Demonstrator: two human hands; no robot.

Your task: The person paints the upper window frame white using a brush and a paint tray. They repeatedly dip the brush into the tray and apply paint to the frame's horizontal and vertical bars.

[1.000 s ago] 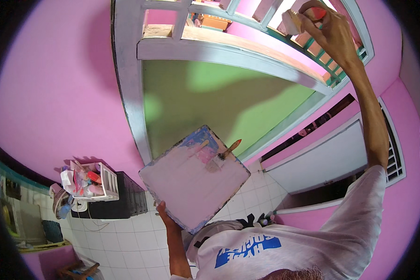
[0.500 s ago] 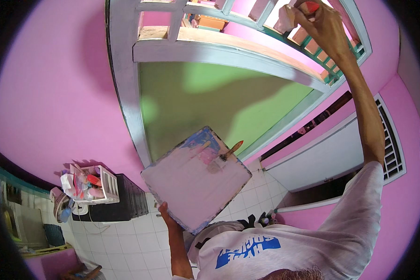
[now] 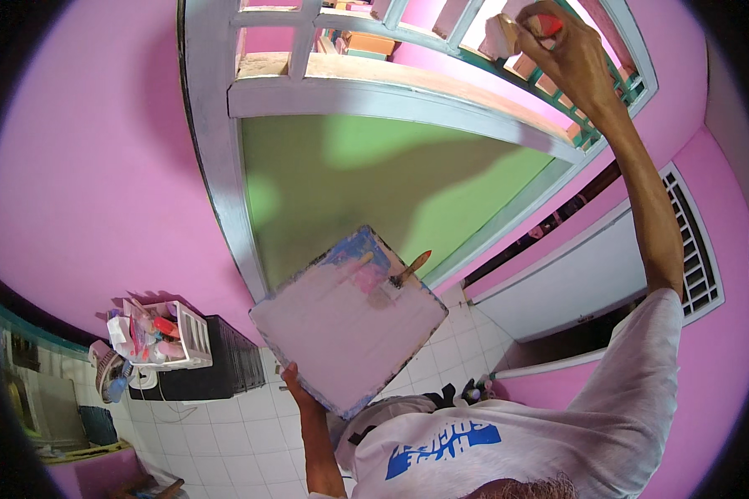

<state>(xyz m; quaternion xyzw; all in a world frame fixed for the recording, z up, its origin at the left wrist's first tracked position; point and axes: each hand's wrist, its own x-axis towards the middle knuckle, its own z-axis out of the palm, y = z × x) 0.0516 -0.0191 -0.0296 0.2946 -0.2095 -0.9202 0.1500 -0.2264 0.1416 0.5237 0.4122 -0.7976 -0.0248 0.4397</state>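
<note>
My left hand (image 3: pixel 298 386) grips the lower left edge of a square board (image 3: pixel 341 333), with its thumb on the top face. Pale pink paint covers most of this board, with blue and brighter pink smears near its far corner. On its right part lies a small paintbrush (image 3: pixel 414 268) with an orange-red handle. High at the upper right, my right hand (image 3: pixel 562 54) is closed around a paintbrush; its red handle end shows between the fingers. The pale, wide head (image 3: pixel 500 37) of that brush points left, close to the window bars. Whether it touches them I cannot tell.
A pale grey wooden frame (image 3: pixel 391 96) surrounds a green panel (image 3: pixel 374 166), with barred openings above. Pink walls (image 3: pixel 91 166) stand around. A white basket of odds and ends (image 3: pixel 193 333) sits on a black cabinet (image 3: pixel 225 366) at left. A white door (image 3: pixel 566 274) is at right.
My right hand and its brush have shifted slightly left and down, and the brush head has turned a little. The view has shifted slightly. The board stays in my left hand.
</note>
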